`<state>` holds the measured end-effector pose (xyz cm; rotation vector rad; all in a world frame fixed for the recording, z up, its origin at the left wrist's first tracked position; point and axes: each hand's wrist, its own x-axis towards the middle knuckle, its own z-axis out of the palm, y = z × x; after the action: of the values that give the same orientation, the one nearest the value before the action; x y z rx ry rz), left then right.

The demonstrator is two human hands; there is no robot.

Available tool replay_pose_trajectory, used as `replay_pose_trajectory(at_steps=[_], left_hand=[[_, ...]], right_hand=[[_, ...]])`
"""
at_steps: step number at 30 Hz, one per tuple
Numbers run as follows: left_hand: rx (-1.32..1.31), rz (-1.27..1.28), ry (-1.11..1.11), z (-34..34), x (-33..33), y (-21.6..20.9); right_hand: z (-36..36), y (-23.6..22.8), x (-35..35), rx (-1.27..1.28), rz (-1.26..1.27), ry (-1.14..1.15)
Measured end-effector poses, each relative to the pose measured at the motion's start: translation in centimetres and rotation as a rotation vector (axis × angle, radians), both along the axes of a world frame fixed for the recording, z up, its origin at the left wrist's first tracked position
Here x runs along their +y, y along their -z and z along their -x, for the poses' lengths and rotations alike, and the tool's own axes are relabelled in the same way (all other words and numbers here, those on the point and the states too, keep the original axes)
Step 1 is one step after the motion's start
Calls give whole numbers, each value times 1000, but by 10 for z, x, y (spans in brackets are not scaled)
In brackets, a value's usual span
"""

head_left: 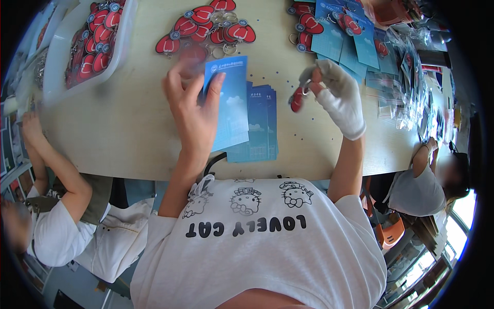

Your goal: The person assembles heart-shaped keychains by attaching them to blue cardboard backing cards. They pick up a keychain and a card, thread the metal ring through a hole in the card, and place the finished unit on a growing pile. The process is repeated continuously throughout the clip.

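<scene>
A light-blue card [229,110] with clouds printed on it stands tilted at my bare left hand [193,105], its edge held by the thumb and curled fingers. Just beyond the blurred fingertips is a smeared red keychain [194,53]; whether they touch it I cannot tell. My right hand [337,95], in a white glove with bare fingertips, pinches the metal ring of another red keychain [296,100], which dangles above the table. Between my hands lies a stack of blue cards [262,123], partly covered by the held card.
Red keychains [206,28] lie heaped at the far middle. A translucent bin [117,56] of keychains stands at far left. Cards with keychains [342,44] and clear plastic bags [399,100] pile up at right. One person [62,216] sits at left, another [419,188] at right.
</scene>
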<state>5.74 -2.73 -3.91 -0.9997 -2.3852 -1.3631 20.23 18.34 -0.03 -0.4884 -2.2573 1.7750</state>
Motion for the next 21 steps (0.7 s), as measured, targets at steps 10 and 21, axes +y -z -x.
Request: replay_pose_trajectory(at_steps=[10, 21], left_hand=[[-864, -630, 222, -32, 4, -27], [-930, -776, 265, -30, -1, -33]], right_hand=[[39, -31, -87, 16, -99, 212], [37, -28, -85, 143, -57, 220]])
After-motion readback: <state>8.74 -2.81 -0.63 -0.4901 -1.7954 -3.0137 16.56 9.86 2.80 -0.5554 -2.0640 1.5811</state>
